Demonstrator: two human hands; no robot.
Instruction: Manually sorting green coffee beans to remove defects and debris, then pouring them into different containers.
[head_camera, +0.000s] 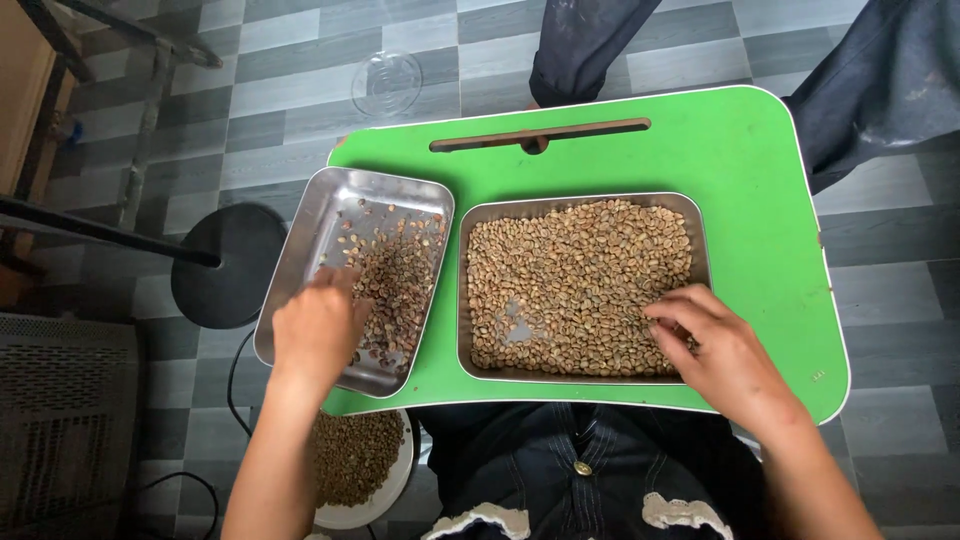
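Two steel trays sit side by side on the green table (760, 180), the left hand (315, 330) resting loosely open in the smaller tray (335, 205), which runs lengthwise from the table's near edge to its far edge, while the right hand (715, 345) pinches beans narrowly in the bigger tray (585, 290), whose long axis follows that near edge.

- Counter (760, 160) sits over the person's lap, with two trays side by side on it.
- Big tray (700, 225) lies at centre, full of beans (570, 280); right hand (715, 350) rests in it at 4 o'clock.
- Small tray (330, 200) lies at 9 o'clock from the big one, tilted over the counter's edge, with left hand (315, 335) at its near end.
- Slot (540, 135) runs along the counter's far edge, at 12 o'clock.
- Bowl (360, 470) of beans is on the floor at 7 o'clock, under the counter's corner.
- Glass lid (387, 82) lies on the floor at 11 o'clock.
- Round stool (230, 265) stands at 9 o'clock beyond the small tray.
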